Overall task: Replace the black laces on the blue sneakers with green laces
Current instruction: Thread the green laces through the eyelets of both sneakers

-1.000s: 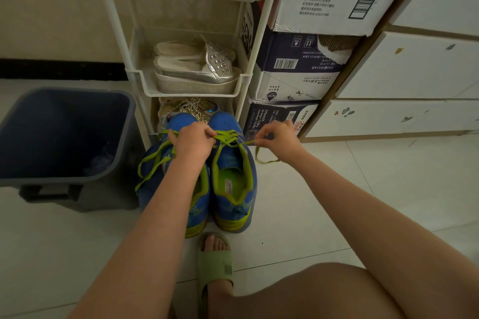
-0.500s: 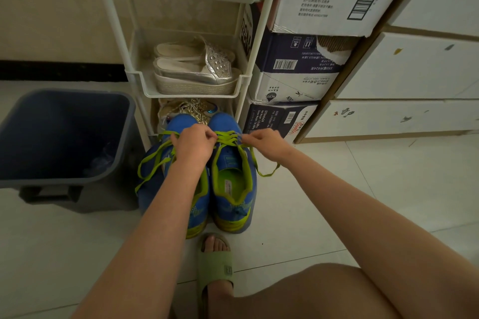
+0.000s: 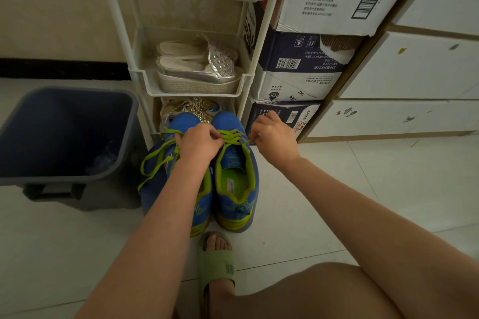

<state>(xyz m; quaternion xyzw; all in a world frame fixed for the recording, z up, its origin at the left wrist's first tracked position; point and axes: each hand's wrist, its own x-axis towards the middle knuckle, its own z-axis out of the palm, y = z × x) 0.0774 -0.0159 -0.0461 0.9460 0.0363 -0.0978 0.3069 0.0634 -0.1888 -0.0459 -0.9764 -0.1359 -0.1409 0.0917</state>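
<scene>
Blue mesh sneakers (image 3: 237,197) w/ lime lining, pair side by side on pale tile floor (image 3: 363,189), green flat laces (image 3: 233,136) in the eyelets; both hands on the right shoe's lace.
L hand (image 3: 201,146) sits over the gap btwn the 2 shoes, fingers curled tight, pinching the lace at the top rows. R hand (image 3: 274,140) is just off that shoe's outer edge, thumb + fingertips pinching the lace end, strand running across btwn the hands. Left shoe's lace hangs loose in long loops, outboard of L forearm. Beyond the knuckles: white plastic rack (image 3: 145,85) w/ silver platform sandals (image 3: 199,70). Behind R hand: stacked cardboard boxes (image 3: 298,80). Well left of L hand: dark blue-grey plastic bin (image 3: 77,90). Back toward the elbows: green rubber slide (image 3: 216,264) on a foot.
</scene>
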